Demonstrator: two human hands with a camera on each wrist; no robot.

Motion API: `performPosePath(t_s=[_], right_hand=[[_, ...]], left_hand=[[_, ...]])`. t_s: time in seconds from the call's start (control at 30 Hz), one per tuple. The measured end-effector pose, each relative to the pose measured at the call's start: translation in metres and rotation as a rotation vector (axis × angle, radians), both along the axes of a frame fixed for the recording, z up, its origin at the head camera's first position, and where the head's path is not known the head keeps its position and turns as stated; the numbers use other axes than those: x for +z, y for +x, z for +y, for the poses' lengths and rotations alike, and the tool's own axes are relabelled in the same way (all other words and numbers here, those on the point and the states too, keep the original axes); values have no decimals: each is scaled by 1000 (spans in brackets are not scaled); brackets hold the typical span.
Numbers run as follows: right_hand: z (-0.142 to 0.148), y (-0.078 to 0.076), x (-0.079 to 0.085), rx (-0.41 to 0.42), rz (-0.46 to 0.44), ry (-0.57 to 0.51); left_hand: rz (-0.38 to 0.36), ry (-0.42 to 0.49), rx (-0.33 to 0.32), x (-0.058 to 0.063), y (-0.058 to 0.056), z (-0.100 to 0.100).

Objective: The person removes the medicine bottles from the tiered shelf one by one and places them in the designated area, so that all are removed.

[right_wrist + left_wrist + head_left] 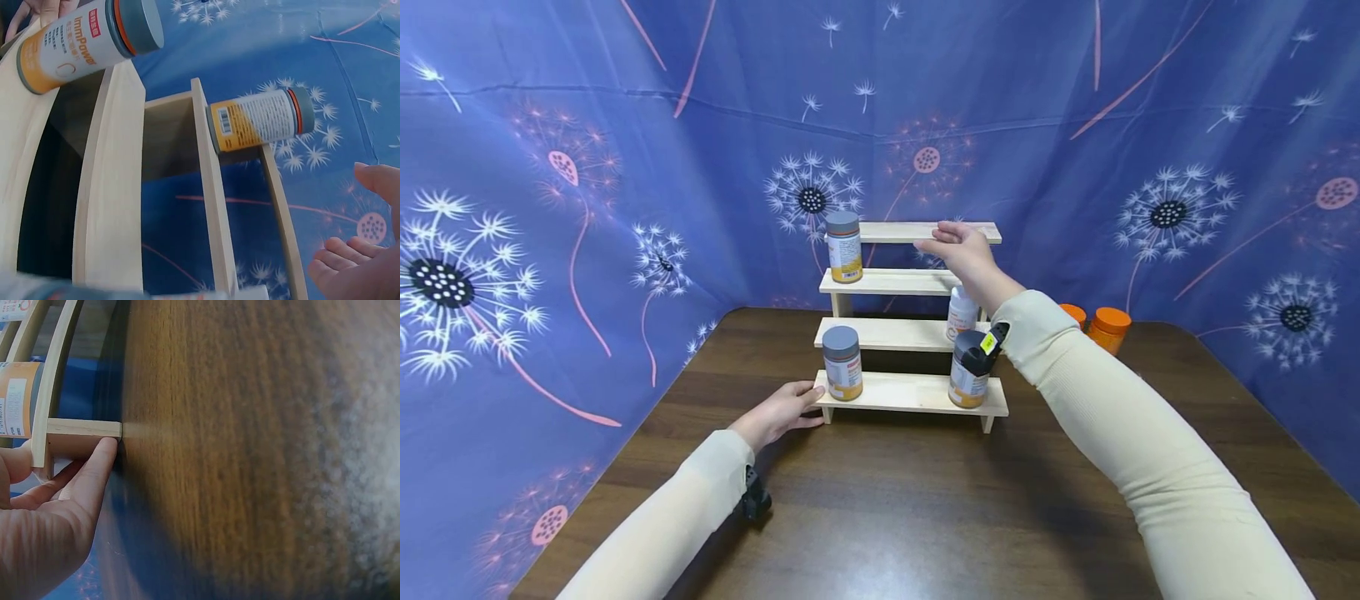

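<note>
A pale wooden tiered shelf point(898, 333) stands on the table. My left hand point(782, 412) grips the left end of its lowest tier; in the left wrist view the fingers lie against the shelf's leg point(81, 437). My right hand point(962, 252) is raised near the right part of the top tier, its palm without anything in it in the right wrist view. Grey-lidded jars stand at the lowest tier's left point(842, 364) and right point(967, 379). Another grey-lidded jar point(845, 248) is at the left of the second tier from the top. A white bottle point(961, 312) stands below my right hand, partly hidden.
Beyond my right forearm stand orange containers with orange lids point(1111, 321), partly covered by the sleeve. A blue cloth with dandelion prints point(1037, 192) hangs behind the dark wooden table point(880, 508).
</note>
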State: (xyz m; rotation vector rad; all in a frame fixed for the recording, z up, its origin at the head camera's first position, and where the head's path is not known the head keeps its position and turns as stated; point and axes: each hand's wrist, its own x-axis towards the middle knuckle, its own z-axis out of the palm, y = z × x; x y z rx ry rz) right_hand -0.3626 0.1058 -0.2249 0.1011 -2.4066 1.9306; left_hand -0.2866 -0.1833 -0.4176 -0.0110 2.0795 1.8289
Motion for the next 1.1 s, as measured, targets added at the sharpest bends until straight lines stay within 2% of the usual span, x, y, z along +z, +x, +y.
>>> performPosePath(t_s=[0.23, 0.67, 1.1], right_hand=[[-15, -2, -3, 36, -6, -30], [-33, -10, -11, 38, -20, -76], [-63, -15, -16, 60, -51, -228]], left_hand=[[-3, -3, 8, -3, 1, 1], [2, 4, 10, -4, 4, 1], [-4, -2, -5, 0, 3, 0]])
